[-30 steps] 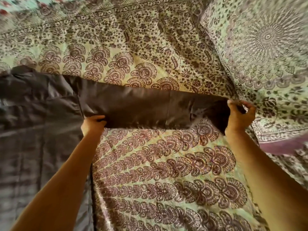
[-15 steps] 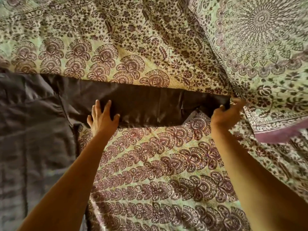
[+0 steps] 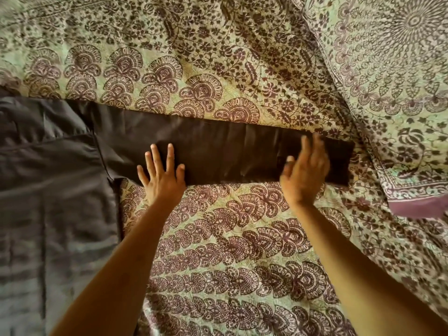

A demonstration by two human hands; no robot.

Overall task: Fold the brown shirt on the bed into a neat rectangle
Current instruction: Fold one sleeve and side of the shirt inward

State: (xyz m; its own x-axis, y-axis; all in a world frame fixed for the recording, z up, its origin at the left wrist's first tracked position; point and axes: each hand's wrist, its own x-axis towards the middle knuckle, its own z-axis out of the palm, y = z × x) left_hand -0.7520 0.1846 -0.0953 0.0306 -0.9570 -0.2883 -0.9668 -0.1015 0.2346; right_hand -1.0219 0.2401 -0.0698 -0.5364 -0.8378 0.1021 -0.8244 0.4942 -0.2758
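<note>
Pinches on the sleeve point(image 3: 230, 151) are gone: our left hand point(image 3: 161, 175) now lies flat on it, fingers spread; right hand point(image 3: 305, 170) open too, blurred, near the cuff, gripping nothing. Rest of the shirt point(image 3: 48, 178) lies on the bed point(image 3: 230, 238) at left, sleeve out toward the pillow point(image 3: 400, 69). Sleeve's straight; we'd fold it in next.

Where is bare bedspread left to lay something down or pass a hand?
Free: the bedspread below the sleeve, between the left hand and right hand; also the strip above the sleeve. Crowded: the brown shirt fills the left, and the pillow crowds the cuff at right.
</note>
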